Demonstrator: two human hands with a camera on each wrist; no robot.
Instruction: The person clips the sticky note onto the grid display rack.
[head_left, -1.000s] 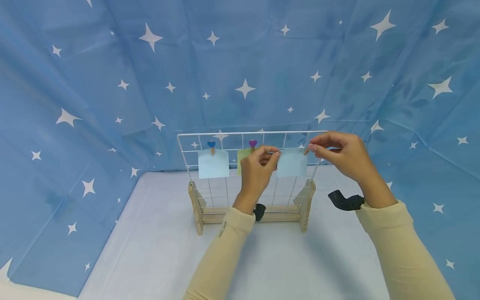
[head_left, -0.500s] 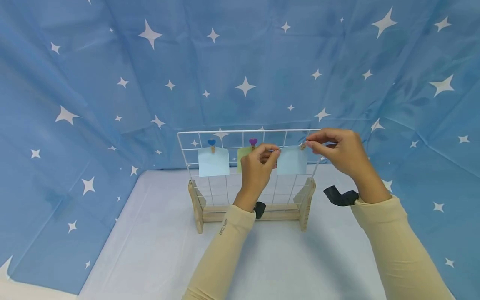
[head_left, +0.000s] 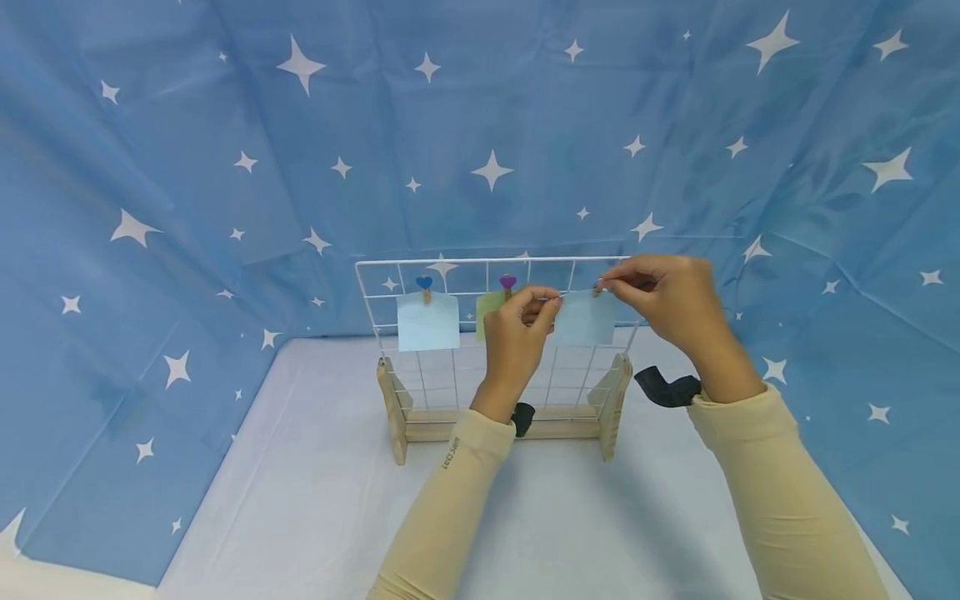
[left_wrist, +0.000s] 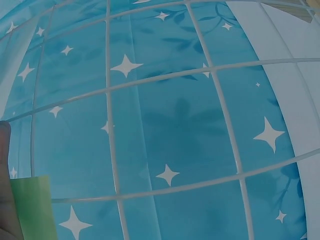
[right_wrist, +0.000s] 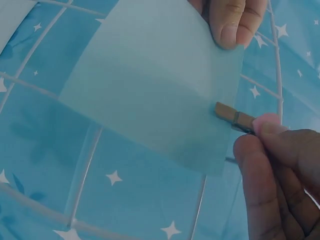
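My left hand (head_left: 517, 337) pinches the upper left corner of a square light blue paper note (head_left: 585, 321) in front of a white wire grid (head_left: 480, 262). Between thumb and forefinger, my right hand (head_left: 667, 296) holds a small wooden clothespin (right_wrist: 235, 117) with a pink end. In the right wrist view, its wooden tip overlaps the note's top edge; whether it also grips a wire I cannot tell. The left wrist view catches only a sliver of the left hand (left_wrist: 6, 195), beside a green note (left_wrist: 37, 207).
Another light blue note (head_left: 427, 323) hangs on the grid by a clothespin with a blue heart (head_left: 424, 283). A purple-heart clothespin (head_left: 507, 282) is on the green note, partly behind my left hand. Wooden feet (head_left: 392, 412) carry the grid on a white table (head_left: 315, 500). Starry blue cloth (head_left: 487, 125) surrounds it.
My right hand has moved left with the clothespin, from the note's right corner inward along its top edge. The left hand keeps its pinch and barely shifts.
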